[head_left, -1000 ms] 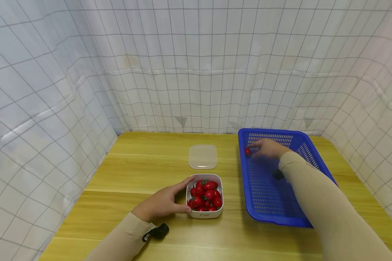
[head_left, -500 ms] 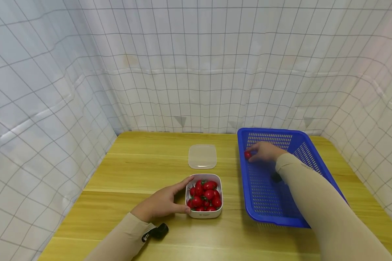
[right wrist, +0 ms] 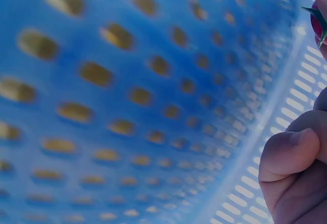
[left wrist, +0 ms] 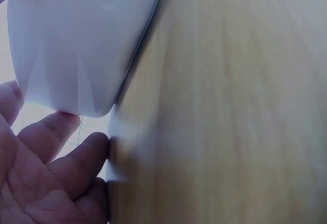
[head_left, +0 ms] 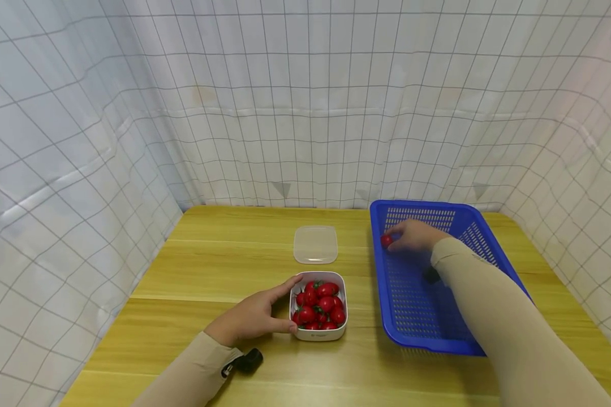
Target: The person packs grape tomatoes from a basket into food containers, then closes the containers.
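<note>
A small white square box (head_left: 319, 335) filled with several red cherry tomatoes (head_left: 326, 303) stands on the wooden table. My left hand (head_left: 252, 317) holds it from the left, thumb on the front corner and index finger at the back corner. Fingertips also touch the box wall (left wrist: 76, 55) in the left wrist view. Inside the blue basket (head_left: 412, 305), my right hand (head_left: 416, 234) pinches one cherry tomato (head_left: 386, 241) near the left wall. The right wrist view shows only part of that tomato (right wrist: 318, 28), with its green stem, and some fingers curled.
A translucent square lid (head_left: 315, 245) lies flat behind the box. The basket's raised left rim (head_left: 380, 282) stands between box and right hand. White grid-patterned curtains (head_left: 315, 113) enclose the table at the back and sides.
My right fingers have come around the cherry tomato from a looser reach a second ago; it shifted slightly toward me. Left hand and box have stayed in place.
</note>
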Available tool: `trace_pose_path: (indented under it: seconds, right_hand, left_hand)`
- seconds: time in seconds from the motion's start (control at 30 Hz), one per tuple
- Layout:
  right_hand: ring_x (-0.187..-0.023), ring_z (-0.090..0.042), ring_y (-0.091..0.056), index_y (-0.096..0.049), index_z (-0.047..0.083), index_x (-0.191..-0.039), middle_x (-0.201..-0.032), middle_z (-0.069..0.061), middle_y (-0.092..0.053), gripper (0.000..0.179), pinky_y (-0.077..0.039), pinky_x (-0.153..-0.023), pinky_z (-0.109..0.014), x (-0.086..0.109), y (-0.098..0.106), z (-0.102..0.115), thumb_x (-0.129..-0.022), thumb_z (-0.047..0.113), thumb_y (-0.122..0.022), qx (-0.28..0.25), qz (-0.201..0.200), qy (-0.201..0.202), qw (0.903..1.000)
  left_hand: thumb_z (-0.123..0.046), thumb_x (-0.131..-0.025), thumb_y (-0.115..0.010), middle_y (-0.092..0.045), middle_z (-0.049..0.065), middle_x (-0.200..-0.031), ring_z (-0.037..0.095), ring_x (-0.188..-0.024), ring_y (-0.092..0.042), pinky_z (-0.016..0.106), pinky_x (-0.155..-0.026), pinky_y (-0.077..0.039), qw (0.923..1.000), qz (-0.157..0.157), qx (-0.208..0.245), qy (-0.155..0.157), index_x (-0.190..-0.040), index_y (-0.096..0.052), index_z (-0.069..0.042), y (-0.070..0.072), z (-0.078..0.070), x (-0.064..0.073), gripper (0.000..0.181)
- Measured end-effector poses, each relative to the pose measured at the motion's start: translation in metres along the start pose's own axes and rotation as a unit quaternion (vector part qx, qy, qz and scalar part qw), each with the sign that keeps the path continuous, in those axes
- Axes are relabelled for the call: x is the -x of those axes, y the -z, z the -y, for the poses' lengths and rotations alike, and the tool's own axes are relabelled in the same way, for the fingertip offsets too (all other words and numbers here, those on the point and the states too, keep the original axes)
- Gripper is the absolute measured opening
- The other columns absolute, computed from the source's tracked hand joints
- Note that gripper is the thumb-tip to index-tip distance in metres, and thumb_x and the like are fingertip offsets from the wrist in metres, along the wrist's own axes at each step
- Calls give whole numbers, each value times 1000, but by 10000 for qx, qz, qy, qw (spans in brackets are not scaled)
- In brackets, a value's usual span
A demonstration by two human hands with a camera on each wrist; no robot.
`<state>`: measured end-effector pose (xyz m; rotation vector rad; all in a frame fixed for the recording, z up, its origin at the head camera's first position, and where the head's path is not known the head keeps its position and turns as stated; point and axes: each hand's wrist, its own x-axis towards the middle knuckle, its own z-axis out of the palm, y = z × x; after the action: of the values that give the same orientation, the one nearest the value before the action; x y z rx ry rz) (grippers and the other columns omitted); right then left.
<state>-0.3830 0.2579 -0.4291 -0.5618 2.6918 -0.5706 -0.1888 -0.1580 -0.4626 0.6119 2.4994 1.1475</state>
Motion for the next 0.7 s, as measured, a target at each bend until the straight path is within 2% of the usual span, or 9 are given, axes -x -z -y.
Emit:
trace_pose_path:
  seconds: [0.17,0.37,0.43,0.5,0.53,0.6,0.7]
  right_hand:
    - [-127,-38,-63,-70,13,-139,-134,-16,-71,52,-47,-111,-60,9,10,4,-91,30,-79,-48,-41,-20,10000]
    - [-114,-31,-67,-69,12,-140,-135,-17,-71,53,-52,-100,-54,20,30,17,-92,33,-79,40,-307,237,9992]
    - [-101,-26,-67,-69,11,-140,-123,-13,-76,53,-53,-92,-47,24,38,24,-93,33,-79,-44,-374,300,9988]
    - [-81,-19,-62,-69,13,-140,-99,-6,-76,52,-51,-77,-38,28,46,33,-94,33,-80,-169,-408,318,9985]
    - [-75,-16,-59,-68,13,-141,-92,-1,-75,52,-49,-74,-34,30,49,39,-94,32,-80,-228,-417,355,9982]
    - [-59,-13,-46,-68,14,-141,-70,5,-61,51,-41,-61,-29,37,56,52,-94,32,-80,-407,-362,469,9974]
    - [-52,-11,-38,-69,17,-140,-62,9,-46,50,-34,-53,-26,47,62,76,-94,31,-80,-479,-316,727,9957]
  left_hand:
    - [-52,-86,-85,-34,6,-172,35,-156,-36,63,-126,-29,10000,9,-32,75,-166,-24,-46,-2,-1,1,101]
    - [-52,-86,-85,-33,7,-172,36,-156,-35,63,-126,-29,9999,-8,-83,104,-166,-23,-47,0,-4,1,101]
    - [-52,-86,-85,-34,8,-171,36,-156,-36,63,-126,-29,9999,-20,-107,96,-166,-24,-47,0,-4,1,101]
    - [-52,-85,-85,-35,8,-171,37,-156,-36,63,-126,-30,9999,-24,-126,91,-166,-24,-46,1,-4,0,102]
    - [-52,-85,-86,-36,9,-171,37,-155,-37,62,-125,-30,9999,-19,-136,85,-166,-24,-46,1,-4,0,102]
    - [-53,-85,-85,-36,9,-170,37,-155,-37,63,-125,-30,9998,-15,-156,82,-166,-24,-45,1,-4,0,103]
    - [-53,-85,-85,-35,8,-171,36,-156,-36,62,-126,-30,9999,-14,-148,70,-167,-23,-45,1,-5,0,103]
